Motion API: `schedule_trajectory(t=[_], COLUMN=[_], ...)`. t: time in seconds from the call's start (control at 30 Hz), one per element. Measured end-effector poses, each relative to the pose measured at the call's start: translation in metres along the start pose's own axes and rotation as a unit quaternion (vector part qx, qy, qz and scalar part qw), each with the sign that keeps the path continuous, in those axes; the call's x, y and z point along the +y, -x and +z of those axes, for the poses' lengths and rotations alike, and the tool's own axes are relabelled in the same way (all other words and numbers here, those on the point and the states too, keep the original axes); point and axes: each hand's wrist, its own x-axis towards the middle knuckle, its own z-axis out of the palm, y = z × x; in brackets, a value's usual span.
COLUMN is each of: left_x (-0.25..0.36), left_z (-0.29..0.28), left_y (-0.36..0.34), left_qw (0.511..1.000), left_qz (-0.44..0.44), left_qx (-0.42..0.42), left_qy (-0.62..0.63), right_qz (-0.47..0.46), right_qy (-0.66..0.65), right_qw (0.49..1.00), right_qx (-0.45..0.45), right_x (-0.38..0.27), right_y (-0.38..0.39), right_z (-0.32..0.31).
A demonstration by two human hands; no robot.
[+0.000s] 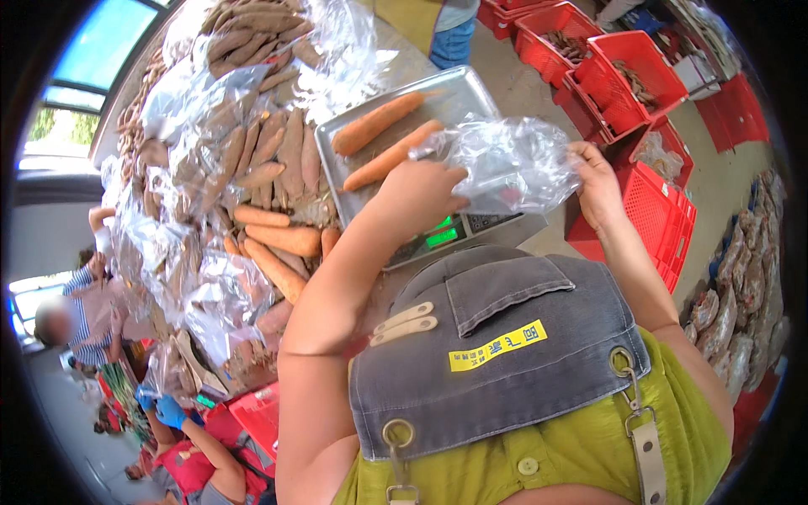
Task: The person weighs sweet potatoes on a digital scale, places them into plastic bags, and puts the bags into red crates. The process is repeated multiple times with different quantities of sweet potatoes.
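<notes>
A clear plastic bag [509,164] is stretched between my two hands, above the near right part of a metal weighing scale. My right hand [599,183] pinches the bag's right end. My left hand [421,198] has its fingers curled at the bag's left side, closed on the plastic; its fingertips are partly hidden. Two large orange carrots lie side by side on the scale's metal tray [471,88]: a far carrot [379,123] and a near carrot [391,156], close to my left hand. A green lit display [441,237] shows below the tray.
Loose carrots [282,240] lie left of the scale, beside a large heap of brownish roots [290,151] and crumpled plastic bags [151,227]. Red crates [644,80] stand at the right. Bagged goods [741,278] lie farther right. Other people work at the left, one in blue gloves [171,411].
</notes>
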Motion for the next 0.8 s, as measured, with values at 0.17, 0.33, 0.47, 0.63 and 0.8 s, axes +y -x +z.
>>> schedule_trajectory(t=[0.17,0.33,0.47,0.63,0.8], left_x=[-0.006,-0.051,-0.108,-0.125,-0.117], left_z=[0.01,-0.009,0.035,0.012,0.008], left_y=[0.008,-0.017,-0.029,-0.04,-0.034], left_qw=[0.991,0.912,0.965,0.979,0.958], left_qz=[0.065,-0.114,-0.118,-0.169,-0.231], left_qx=[0.107,0.371,0.21,0.104,0.162], left_qy=[0.05,0.13,-0.099,-0.032,0.057], right_qz=[-0.13,-0.245,-0.34,-0.134,0.007], right_qy=[0.124,0.182,0.451,0.536,0.292], right_qw=[0.982,0.945,0.825,0.826,0.95], right_qx=[0.063,0.117,-0.009,-0.106,-0.112], right_x=[-0.006,-0.008,-0.04,-0.049,-0.029], right_y=[0.025,0.055,0.073,0.07,0.071], right_z=[0.017,0.04,0.036,0.045,0.04])
